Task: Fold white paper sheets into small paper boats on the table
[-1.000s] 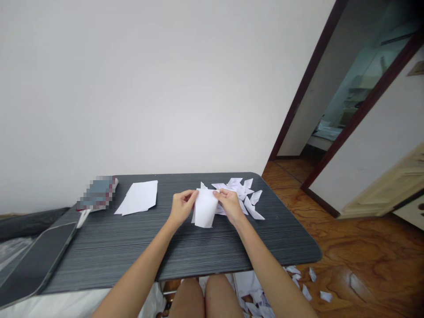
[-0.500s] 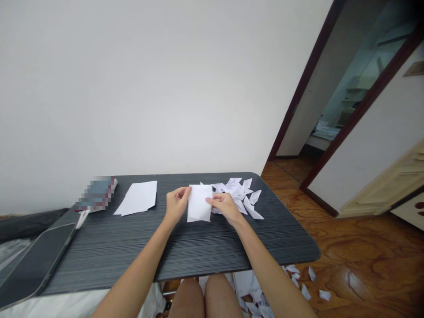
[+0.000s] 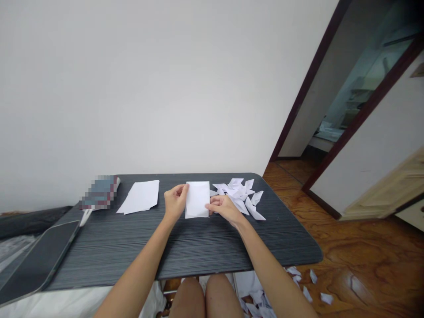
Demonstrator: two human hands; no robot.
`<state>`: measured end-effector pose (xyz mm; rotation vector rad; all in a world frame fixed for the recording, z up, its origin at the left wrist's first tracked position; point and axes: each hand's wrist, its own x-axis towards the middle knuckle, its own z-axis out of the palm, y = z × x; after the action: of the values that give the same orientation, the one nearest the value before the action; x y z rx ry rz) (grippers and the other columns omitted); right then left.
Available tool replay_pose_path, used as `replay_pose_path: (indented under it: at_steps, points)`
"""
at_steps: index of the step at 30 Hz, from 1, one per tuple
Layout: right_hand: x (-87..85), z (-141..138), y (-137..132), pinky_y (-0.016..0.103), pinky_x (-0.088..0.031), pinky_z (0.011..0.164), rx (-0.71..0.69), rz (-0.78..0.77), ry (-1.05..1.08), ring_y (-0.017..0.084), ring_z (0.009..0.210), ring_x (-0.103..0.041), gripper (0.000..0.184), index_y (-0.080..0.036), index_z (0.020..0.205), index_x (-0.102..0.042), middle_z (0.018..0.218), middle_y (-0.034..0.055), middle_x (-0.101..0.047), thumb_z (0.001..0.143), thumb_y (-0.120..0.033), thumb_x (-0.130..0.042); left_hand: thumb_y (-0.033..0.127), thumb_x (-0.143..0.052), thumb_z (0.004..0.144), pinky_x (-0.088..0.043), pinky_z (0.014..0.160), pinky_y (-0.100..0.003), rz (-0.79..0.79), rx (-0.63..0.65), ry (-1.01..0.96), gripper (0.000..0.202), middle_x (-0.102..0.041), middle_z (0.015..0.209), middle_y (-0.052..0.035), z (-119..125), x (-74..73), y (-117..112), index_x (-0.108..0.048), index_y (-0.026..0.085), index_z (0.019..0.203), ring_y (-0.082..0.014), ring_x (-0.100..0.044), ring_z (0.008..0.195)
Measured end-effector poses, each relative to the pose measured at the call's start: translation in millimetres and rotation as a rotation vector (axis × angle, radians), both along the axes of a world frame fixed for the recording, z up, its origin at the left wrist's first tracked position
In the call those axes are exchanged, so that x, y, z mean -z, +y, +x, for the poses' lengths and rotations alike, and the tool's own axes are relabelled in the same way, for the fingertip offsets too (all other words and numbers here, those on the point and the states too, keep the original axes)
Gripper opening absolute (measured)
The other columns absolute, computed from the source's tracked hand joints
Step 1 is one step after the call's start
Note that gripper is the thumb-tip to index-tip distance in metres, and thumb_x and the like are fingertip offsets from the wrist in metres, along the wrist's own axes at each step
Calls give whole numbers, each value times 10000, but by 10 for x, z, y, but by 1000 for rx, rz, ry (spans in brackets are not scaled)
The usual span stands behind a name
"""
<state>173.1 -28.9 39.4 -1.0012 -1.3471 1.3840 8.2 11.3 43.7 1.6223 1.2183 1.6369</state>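
Note:
A white rectangular sheet of paper [image 3: 198,199] is held upright just above the dark grey table [image 3: 185,247]. My left hand [image 3: 174,204] pinches its left edge near the top corner. My right hand [image 3: 223,207] pinches its right edge lower down. Both hands have their fingers closed on the paper. A heap of several folded white paper pieces [image 3: 243,195] lies on the table just right of my right hand.
A small stack of white sheets [image 3: 140,196] lies left of my hands. A blurred-out booklet [image 3: 99,192] and a dark tablet [image 3: 35,260] sit at the far left. Paper scraps [image 3: 306,282] litter the wooden floor. An open doorway [image 3: 347,101] is at right.
The sheet has been turned and flattened from a curved, tilted shape into a straight upright rectangle and shifted slightly left. My right hand slid down from its top edge to its right side.

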Motion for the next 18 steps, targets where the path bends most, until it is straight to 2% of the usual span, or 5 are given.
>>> replay_pose_path:
  at_steps: [4,8,12,15,18]
  points:
    - [43,-40,7,242,-428,524,-30,-19,29,135,558,-587,329,-109,766,-625,664,52,-652,601,-392,-651,357,-496,727,-395,495,-196,37,-1,78,296,-635,631,-40,5,11,-18,-637,98,702,-126,-552,553]
    - [40,-69,-15,267,-454,542,-112,-50,-12,169,592,-619,380,-103,863,-604,688,69,-653,607,-380,-655,351,-485,735,-397,492,-196,64,-33,151,291,-634,618,-33,8,8,-37,-641,109,699,-125,-555,541]
    - [1,-72,-52,287,-477,620,-154,19,31,166,687,-625,534,-150,1095,-476,835,73,-639,615,-291,-663,346,-489,732,-402,498,-197,63,-109,92,282,-637,624,-37,-17,-6,0,-638,108,702,-127,-560,551]
    - [27,-103,-58,296,-476,696,-70,182,45,146,765,-606,806,-246,1261,-252,1006,64,-571,582,-205,-684,353,-491,725,-418,520,-206,13,-186,-43,288,-641,654,-49,-54,-2,55,-631,101,709,-137,-569,583]
    - [109,-155,-44,305,-464,729,106,378,-149,147,789,-585,708,-233,1280,-245,1008,67,-547,670,-204,-602,357,-502,712,-426,529,-215,-38,-194,-116,286,-638,662,-52,-59,26,82,-626,99,707,-143,-573,592]
